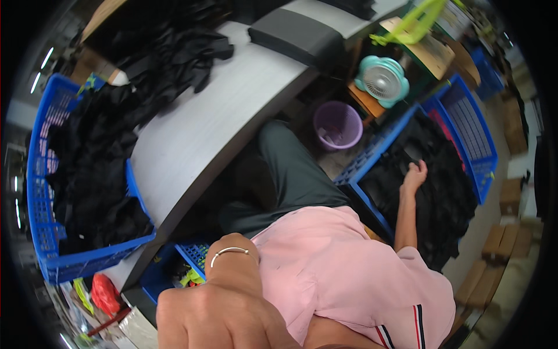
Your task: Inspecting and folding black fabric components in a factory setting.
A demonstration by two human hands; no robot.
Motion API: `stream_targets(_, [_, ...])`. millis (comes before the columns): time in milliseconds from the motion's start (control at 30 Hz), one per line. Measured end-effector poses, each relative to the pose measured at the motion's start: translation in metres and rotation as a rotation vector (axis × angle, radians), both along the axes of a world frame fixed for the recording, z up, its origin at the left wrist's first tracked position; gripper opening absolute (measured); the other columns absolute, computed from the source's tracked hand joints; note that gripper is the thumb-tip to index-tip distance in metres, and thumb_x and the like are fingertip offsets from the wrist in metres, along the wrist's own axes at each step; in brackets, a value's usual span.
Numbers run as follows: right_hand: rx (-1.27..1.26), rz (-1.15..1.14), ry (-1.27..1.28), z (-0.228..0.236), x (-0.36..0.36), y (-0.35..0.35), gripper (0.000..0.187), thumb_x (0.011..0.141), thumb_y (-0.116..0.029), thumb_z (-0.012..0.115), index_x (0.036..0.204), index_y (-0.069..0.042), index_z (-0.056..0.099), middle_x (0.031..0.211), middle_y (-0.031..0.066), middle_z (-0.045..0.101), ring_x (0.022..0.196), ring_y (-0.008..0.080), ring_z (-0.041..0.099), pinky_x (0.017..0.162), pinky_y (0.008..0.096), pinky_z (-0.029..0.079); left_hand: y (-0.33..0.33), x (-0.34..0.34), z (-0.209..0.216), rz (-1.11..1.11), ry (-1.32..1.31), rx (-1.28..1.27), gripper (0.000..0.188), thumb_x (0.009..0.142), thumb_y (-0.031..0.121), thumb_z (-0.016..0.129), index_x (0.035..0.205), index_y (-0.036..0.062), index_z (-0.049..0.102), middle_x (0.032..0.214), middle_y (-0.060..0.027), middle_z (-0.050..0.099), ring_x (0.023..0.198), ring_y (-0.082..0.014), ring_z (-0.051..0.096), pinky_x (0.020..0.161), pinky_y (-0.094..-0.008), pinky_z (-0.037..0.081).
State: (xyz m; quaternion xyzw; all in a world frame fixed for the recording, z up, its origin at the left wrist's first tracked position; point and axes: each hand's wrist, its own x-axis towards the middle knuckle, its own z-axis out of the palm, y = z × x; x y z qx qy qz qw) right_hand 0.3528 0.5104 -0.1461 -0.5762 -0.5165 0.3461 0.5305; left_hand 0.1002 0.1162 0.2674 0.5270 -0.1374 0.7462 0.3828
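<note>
Locate the black cloth (444,203) in the blue crate (379,152) at right, under the right hand (415,176), with fingers loosely curled; cannot tell whether gripping any. Note the left hand (218,317), large at the lower edge, with fingers cut off by the frame; cannot tell whether wide, narrow or holding anything. Guard against dragging out several pieces together through loose, tangled piling, and against obscuring the view with the raised left hand.
</note>
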Motion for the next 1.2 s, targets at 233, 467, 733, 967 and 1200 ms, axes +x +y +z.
stream_targets(233, [0.125, 1.059, 0.197, 0.088, -0.258, -0.130, 0.021, 0.098, -0.001, 0.055, 0.118, 0.003, 0.063, 0.132, 0.0090, 0.055, 0.107, 0.0184, 0.067, 0.083, 0.0273, 0.056, -0.030, -0.037, -0.012, 0.093, -0.105, 0.089, 0.023, 0.091, 0.014, 0.071, 0.075, -0.0024, 0.071, 0.083, -0.0166, 0.071, 0.068, -0.0255, 0.066, 0.073, -0.0397, 0.056])
stream_targets(467, [0.331, 1.315, -0.084, 0.143, -0.451, -0.158, 0.020, 0.095, -0.002, 0.061, 0.113, -0.002, 0.066, 0.134, 0.0114, 0.055, 0.114, 0.0233, 0.065, 0.086, 0.0304, 0.055, -0.062, -0.070, -0.024, 0.330, -0.148, 0.139, 0.025, 0.091, 0.016, 0.070, 0.073, -0.0007, 0.072, 0.082, -0.0150, 0.072, 0.067, -0.0251, 0.066, 0.077, -0.0393, 0.057])
stream_targets(733, [1.295, 1.107, -0.787, 0.136, -0.584, -0.171, 0.037, 0.083, -0.008, 0.069, 0.119, -0.009, 0.066, 0.155, 0.0131, 0.040, 0.147, 0.0313, 0.031, 0.115, 0.0482, 0.029, -0.080, -0.091, -0.030, 0.362, -0.241, 0.089, 0.030, 0.092, 0.017, 0.070, 0.068, -0.0003, 0.072, 0.075, -0.0149, 0.072, 0.063, -0.0221, 0.065, 0.077, -0.0385, 0.059])
stream_targets(967, [0.963, 1.206, -0.450, 0.165, -0.562, -0.177, 0.042, 0.082, -0.012, 0.074, 0.121, -0.003, 0.061, 0.129, 0.0134, 0.060, 0.122, 0.0321, 0.054, 0.103, 0.0406, 0.042, -0.100, -0.090, -0.039, 0.338, -0.141, 0.017, 0.033, 0.094, 0.019, 0.068, 0.067, 0.0001, 0.071, 0.075, -0.0128, 0.073, 0.062, -0.0196, 0.066, 0.067, -0.0340, 0.058])
stream_targets(1200, [-0.124, 1.280, 0.657, 0.186, -0.434, -0.203, 0.020, 0.090, 0.003, 0.064, 0.108, -0.006, 0.062, 0.096, 0.0041, 0.065, 0.090, 0.0126, 0.064, 0.084, 0.0271, 0.053, -0.087, -0.094, -0.133, 0.983, -0.610, -0.609, 0.040, 0.100, 0.032, 0.059, 0.073, 0.0028, 0.059, 0.075, -0.0119, 0.065, 0.044, -0.0079, 0.042, 0.040, -0.0201, 0.030])
